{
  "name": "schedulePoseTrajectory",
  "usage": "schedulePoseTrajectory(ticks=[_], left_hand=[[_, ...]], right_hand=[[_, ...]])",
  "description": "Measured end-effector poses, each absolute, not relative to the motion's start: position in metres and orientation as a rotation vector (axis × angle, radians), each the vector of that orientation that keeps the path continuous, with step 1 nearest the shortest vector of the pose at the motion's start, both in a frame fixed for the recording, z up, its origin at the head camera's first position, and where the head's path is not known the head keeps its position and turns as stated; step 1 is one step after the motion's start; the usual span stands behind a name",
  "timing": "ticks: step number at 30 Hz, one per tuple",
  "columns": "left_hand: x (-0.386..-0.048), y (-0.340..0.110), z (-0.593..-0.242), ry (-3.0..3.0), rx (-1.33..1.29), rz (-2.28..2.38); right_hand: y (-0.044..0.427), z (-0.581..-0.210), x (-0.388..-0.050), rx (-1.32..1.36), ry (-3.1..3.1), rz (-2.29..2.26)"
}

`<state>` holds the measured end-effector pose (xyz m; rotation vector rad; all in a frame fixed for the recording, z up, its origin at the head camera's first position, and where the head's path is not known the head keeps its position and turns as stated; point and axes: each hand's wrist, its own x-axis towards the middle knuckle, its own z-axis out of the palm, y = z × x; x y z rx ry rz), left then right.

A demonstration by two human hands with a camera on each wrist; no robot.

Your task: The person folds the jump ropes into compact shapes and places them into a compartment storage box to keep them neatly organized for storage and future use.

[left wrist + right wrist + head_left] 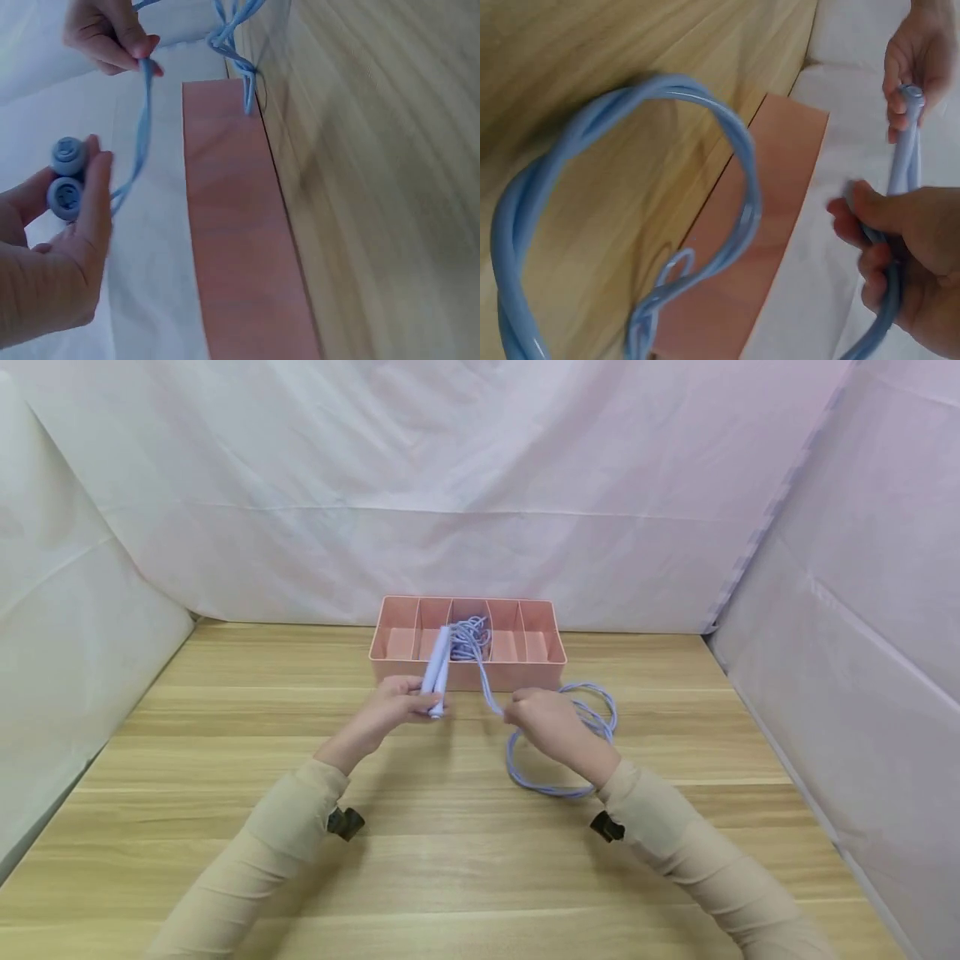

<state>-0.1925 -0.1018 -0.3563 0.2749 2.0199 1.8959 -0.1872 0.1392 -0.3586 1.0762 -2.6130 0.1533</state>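
The left hand (392, 700) grasps both skipping-rope handles (434, 672) near a pink five-compartment organizer (517, 677); the right hand (546, 718) grips the blue cord (470, 643), partly bunched in the middle compartment. Further loops hang or lie beside the right wrist.

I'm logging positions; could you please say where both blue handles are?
In the head view, the handles are in the left grip, just left of centre, overlapping the pink box.
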Motion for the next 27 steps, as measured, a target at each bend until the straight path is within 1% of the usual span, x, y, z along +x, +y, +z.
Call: schedulePoseTrajectory(ticks=[3, 6, 9, 14, 18, 23, 25, 27], left_hand=[[-0.190, -0.094, -0.354, 2.237, 0.403, 1.650], [-0.187, -0.085, -0.352, 2.472, 0.581, 1.291], [-0.181, -0.077, -0.350, 2.624, 0.724, 0.968], [-0.173, -0.074, -0.350, 2.750, 0.933, 0.690], [-0.171, -0.080, -0.351, 2.809, 1.145, 0.577], [-0.169, -0.085, -0.350, 2.784, 1.340, 0.609], [-0.165, -0.084, -0.349, 2.776, 1.415, 0.652], [-0.163, -0.082, -0.350, 2.755, 1.461, 0.736]], right_hand=[[0.133, -0.350, -0.185, 1.295, -2.633, 0.127], [0.128, -0.341, -0.185, 1.457, -2.658, 0.268], [0.124, -0.331, -0.190, 1.551, -2.684, 0.439], [0.125, -0.326, -0.203, 1.611, -2.761, 0.765], [0.129, -0.332, -0.213, 1.667, -2.763, 1.134], [0.129, -0.339, -0.226, 1.699, -2.721, 1.484], [0.128, -0.342, -0.231, 1.662, -2.737, 1.552], [0.128, -0.344, -0.232, 1.561, -2.765, 1.641]])
